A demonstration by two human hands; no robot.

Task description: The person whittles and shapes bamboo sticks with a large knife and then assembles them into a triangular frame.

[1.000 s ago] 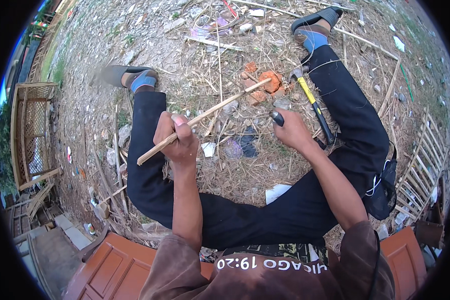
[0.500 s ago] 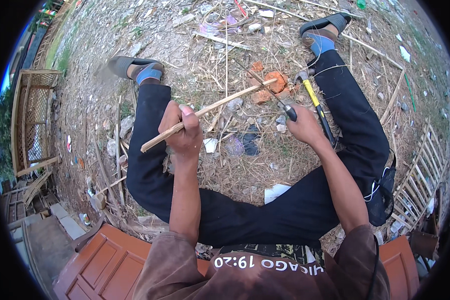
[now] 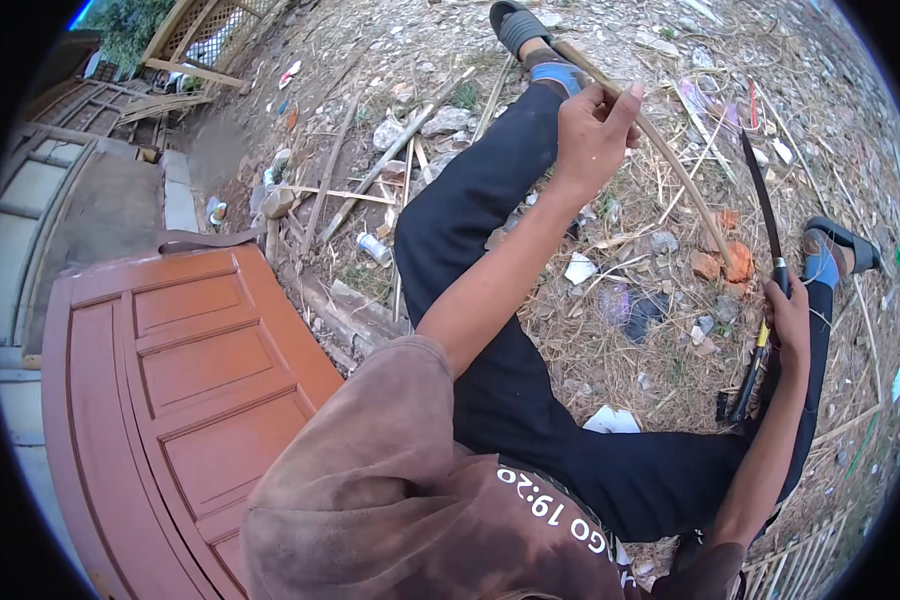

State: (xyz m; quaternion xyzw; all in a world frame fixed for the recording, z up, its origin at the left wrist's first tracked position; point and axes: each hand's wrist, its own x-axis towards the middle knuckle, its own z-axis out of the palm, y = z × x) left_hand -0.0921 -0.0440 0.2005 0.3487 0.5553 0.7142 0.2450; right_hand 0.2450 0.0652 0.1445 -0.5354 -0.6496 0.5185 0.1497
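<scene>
My left hand (image 3: pixel 598 140) is closed round a thin wooden stick (image 3: pixel 676 168). The stick slants down to the right, its far end at the broken orange brick pieces (image 3: pixel 738 262) on the ground. In my right hand (image 3: pixel 790 318) is a long-bladed knife (image 3: pixel 766 200), gripped by its black handle, blade pointing away from me and apart from the stick. A hammer with a yellow and black handle (image 3: pixel 753 368) lies by my right leg, just below that hand; its head is hidden.
A reddish-brown panelled door (image 3: pixel 205 370) lies at my left. Wooden poles (image 3: pixel 400 150), stones (image 3: pixel 448 121) and a white cup (image 3: pixel 374 249) are scattered past my left leg. A lattice panel (image 3: pixel 210 45) stands at the far left, and a slatted piece (image 3: pixel 805 550) at the lower right.
My view has swung to the left, bringing the door more fully in. The knife, which crossed over the stick, is now apart from it with its blade pointing away.
</scene>
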